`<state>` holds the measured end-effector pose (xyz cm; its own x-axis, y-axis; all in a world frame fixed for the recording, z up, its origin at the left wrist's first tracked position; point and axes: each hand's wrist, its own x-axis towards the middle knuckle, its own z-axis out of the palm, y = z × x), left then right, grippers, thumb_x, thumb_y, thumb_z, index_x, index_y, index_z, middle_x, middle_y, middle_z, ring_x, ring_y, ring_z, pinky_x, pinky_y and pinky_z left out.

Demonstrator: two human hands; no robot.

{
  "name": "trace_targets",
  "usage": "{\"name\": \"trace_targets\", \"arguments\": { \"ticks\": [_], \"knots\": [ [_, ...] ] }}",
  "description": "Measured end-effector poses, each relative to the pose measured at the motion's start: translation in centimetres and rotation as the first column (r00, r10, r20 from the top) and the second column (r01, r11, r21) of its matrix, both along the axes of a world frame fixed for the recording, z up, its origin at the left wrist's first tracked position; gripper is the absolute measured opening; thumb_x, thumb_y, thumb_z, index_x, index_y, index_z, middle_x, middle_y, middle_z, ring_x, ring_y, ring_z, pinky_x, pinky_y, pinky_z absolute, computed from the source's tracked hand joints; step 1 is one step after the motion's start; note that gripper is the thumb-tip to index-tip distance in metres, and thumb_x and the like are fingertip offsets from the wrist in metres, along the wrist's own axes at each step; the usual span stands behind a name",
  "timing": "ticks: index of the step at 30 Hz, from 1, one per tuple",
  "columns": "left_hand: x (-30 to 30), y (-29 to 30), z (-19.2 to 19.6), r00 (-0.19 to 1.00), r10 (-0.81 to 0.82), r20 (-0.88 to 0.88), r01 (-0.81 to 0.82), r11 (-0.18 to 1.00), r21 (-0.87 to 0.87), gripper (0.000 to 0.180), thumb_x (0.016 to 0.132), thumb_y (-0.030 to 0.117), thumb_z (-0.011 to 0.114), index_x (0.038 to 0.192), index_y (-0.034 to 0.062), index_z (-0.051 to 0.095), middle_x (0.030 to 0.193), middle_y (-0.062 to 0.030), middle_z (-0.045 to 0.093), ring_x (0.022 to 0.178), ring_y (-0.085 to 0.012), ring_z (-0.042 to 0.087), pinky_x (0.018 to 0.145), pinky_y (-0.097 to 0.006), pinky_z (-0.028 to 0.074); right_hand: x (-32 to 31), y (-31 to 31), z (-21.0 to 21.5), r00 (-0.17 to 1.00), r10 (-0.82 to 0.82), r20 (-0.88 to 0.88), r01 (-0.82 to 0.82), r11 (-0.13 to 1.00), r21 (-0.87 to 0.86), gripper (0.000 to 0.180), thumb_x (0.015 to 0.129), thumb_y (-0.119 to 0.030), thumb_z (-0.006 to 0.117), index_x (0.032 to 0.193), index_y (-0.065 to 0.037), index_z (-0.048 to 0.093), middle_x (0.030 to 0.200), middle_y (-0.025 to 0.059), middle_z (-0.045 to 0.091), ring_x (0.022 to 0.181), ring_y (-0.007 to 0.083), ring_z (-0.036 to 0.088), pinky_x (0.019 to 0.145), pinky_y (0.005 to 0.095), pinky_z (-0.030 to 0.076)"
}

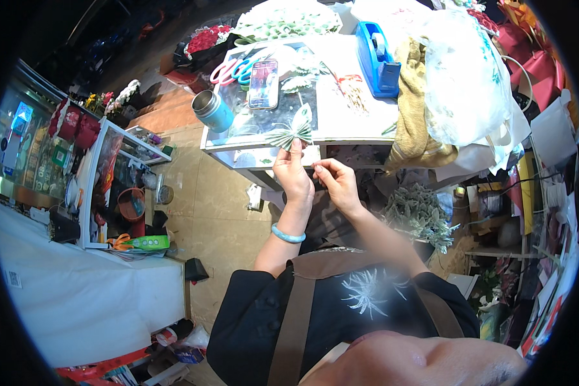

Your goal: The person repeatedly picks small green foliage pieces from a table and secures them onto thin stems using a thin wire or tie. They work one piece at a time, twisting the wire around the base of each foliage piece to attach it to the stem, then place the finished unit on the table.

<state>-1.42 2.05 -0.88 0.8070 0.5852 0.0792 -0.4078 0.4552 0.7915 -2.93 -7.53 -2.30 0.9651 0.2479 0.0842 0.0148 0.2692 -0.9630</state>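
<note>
My left hand (294,177) is raised at the front edge of the white-framed glass-topped table (238,140). Its thumb and fingers pinch a pale green, pleated butterfly-shaped piece (288,135) by its lower end, with the striped wings fanned out above the fingertips. Just to the right is my right hand (339,183), its thumb and fingertips closed together close to the left hand but apart from it. Whatever those fingers hold, if anything, is too small to make out. A light blue bangle (287,234) circles my left wrist.
On the table are a blue steel cup (212,111), a phone (263,84), scissors (241,69), a blue tape dispenser (377,64) and a brown cloth (410,109). Clear plastic wrapping (466,77) covers the right end. A grey-green leafy plant (415,215) stands below, beside my right forearm.
</note>
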Motion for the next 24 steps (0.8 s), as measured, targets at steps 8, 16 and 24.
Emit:
{"name": "trace_targets", "arguments": {
  "ticks": [8, 16, 24],
  "knots": [
    [0.2, 1.0, -0.1, 1.0, 0.006, 0.03, -0.008, 0.997, 0.075, 0.013, 0.087, 0.012, 0.06, 0.085, -0.0003, 0.059, 0.079, -0.0049, 0.062, 0.07, -0.0073, 0.055, 0.066, -0.02, 0.043, -0.4, -0.3, -0.9, 0.983, 0.182, -0.029, -0.182, 0.983, -0.02, 0.015, 0.088, -0.007, 0.054, 0.098, 0.004, 0.059, 0.074, 0.002, 0.06, 0.061, 0.0036, 0.052, 0.055, 0.0179, 0.043],
    [-0.8, 0.8, 0.0, 0.962, -0.274, 0.015, 0.268, 0.948, 0.174, 0.033, 0.086, 0.014, 0.061, 0.112, -0.0036, 0.05, 0.096, -0.011, 0.063, 0.087, -0.0099, 0.057, 0.072, -0.02, 0.044, -0.1, -0.5, -0.7, 0.997, 0.075, -0.004, -0.075, 0.997, 0.032, 0.013, 0.089, -0.007, 0.053, 0.094, 0.003, 0.059, 0.069, 0.0029, 0.061, 0.053, 0.0042, 0.053, 0.048, 0.0175, 0.043],
    [-2.5, -0.6, -1.3, 0.93, -0.351, -0.105, 0.357, 0.933, 0.037, 0.019, 0.086, 0.011, 0.06, 0.099, -0.0021, 0.062, 0.072, 0.0007, 0.057, 0.057, -0.004, 0.044, 0.049, -0.017, 0.035, 1.2, -0.8, 0.6, 0.991, -0.024, 0.129, 0.036, 0.995, -0.098, 0.013, 0.088, -0.008, 0.054, 0.091, 0.003, 0.061, 0.063, 0.0024, 0.059, 0.054, 0.0051, 0.054, 0.049, 0.0192, 0.043]
  ]
}}
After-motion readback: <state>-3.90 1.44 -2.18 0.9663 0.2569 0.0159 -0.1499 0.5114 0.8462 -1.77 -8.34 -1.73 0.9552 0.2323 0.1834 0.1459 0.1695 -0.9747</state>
